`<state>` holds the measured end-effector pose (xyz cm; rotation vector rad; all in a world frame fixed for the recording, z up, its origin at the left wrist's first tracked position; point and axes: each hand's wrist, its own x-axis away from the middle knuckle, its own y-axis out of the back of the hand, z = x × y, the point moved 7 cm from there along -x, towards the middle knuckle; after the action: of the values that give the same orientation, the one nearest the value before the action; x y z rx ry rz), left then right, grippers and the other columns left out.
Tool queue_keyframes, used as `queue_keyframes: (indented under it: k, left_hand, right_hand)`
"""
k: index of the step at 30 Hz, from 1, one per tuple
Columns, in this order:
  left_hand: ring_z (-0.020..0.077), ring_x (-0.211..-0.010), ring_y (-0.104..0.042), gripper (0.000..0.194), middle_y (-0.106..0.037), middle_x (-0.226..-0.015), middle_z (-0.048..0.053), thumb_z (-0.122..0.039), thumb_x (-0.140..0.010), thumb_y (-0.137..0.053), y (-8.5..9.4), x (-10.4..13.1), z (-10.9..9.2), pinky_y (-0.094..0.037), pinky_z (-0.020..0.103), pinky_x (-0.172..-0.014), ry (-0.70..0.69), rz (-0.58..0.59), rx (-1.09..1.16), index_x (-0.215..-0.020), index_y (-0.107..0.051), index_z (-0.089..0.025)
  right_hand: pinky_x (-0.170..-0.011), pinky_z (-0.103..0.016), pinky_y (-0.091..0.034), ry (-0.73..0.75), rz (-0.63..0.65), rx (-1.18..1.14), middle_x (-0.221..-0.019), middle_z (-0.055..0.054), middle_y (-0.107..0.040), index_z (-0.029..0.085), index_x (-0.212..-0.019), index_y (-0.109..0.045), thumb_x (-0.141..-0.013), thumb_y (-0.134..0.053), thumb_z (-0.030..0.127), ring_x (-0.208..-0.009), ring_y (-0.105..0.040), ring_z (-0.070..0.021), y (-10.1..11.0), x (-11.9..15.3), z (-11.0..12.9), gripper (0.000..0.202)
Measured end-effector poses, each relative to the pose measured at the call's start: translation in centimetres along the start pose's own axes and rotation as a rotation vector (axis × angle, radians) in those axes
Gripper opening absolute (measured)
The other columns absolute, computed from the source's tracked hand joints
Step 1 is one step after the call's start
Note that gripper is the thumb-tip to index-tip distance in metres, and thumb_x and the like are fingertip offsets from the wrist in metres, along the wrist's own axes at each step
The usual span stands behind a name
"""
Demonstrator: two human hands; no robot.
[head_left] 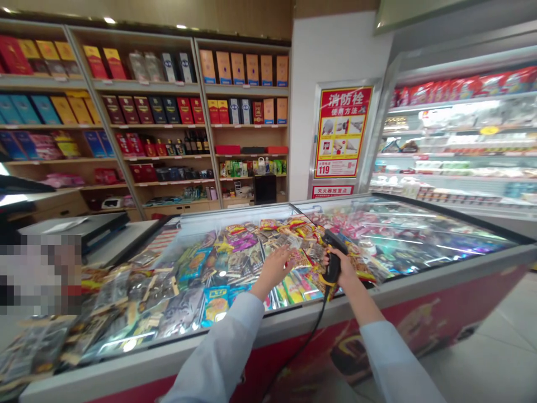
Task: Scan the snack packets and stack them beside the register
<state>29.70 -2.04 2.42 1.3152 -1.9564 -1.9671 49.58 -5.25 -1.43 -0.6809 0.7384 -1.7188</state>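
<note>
Scanner [334,260] gripped in the right hand [345,271], left hand [274,270] spread over the packets [240,262]

Nearest are two pale blue sleeves [224,347], both reaching forward over the front edge of a chest freezer [440,280]. A dark cord [311,331] runs down from the scanner's base across that edge, hanging slack, which probably leaves the arm free to swing.

The right hand is closed around the scanner's handle, holding it upright above the packets. The wrapped grip likely keeps the forefinger close to the trigger and the head clear of the palm; exactly where each finger sits is too small to tell.

The left hand is loosely open, palm down, and has hold of nothing that shows. Whether its fingertips touch the packets just below cannot be told. With the other hand taken up, this one seems kept free for handling them.

The packets lie close together across the left and middle of the freezer, heaped thickest at the near left; some may be under the glass rather than on it.

Farther back, boxes [237,68] stand upright in rows on wall shelves [251,134], presumably so their fronts show. A red poster [343,132] hangs beside them, at eye-catching height.
</note>
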Motion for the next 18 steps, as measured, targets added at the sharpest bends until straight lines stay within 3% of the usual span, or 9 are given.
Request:
queue_keyframes:
  k: [3,7,18]
  left_hand:
    - [0.0237,-0.129,-0.044,0.048,-0.045,-0.141,0.011,-0.040,-0.091,-0.044,-1.5,0.0,-0.3,-0.037,0.042,-0.106,-0.024,0.048,-0.013,-0.138,-0.042,-0.027]
    - [0.0256,-0.124,-0.045,0.048,-0.050,-0.132,0.013,-0.035,-0.088,-0.051,-2.7,0.2,-0.3,-0.039,0.044,-0.103,0.011,0.087,-0.054,-0.135,-0.045,-0.027]
    - [0.0264,-0.106,-0.050,0.060,-0.058,-0.107,0.011,-0.037,-0.081,-0.055,-2.5,0.6,0.6,-0.041,0.040,-0.095,0.142,0.095,0.071,-0.139,-0.042,-0.027]
  right_hand:
    - [-0.039,-0.017,-0.046,-0.019,-0.018,-0.026,-0.060,-0.001,-0.058,0.017,-0.074,-0.054,-0.066,-0.068,0.016,-0.046,-0.051,-0.0086,1.1,-0.3,-0.7,0.015]
    - [-0.039,-0.015,-0.046,-0.015,-0.019,-0.107,-0.060,0.000,-0.056,0.018,-0.074,-0.052,-0.067,-0.067,0.016,-0.046,-0.050,-0.0077,2.0,0.0,-1.2,0.017]
    - [-0.038,-0.016,-0.046,-0.032,-0.027,-0.159,-0.061,0.000,-0.055,0.017,-0.077,-0.052,-0.070,-0.065,0.017,-0.046,-0.050,-0.0077,2.8,0.1,-1.3,0.015]
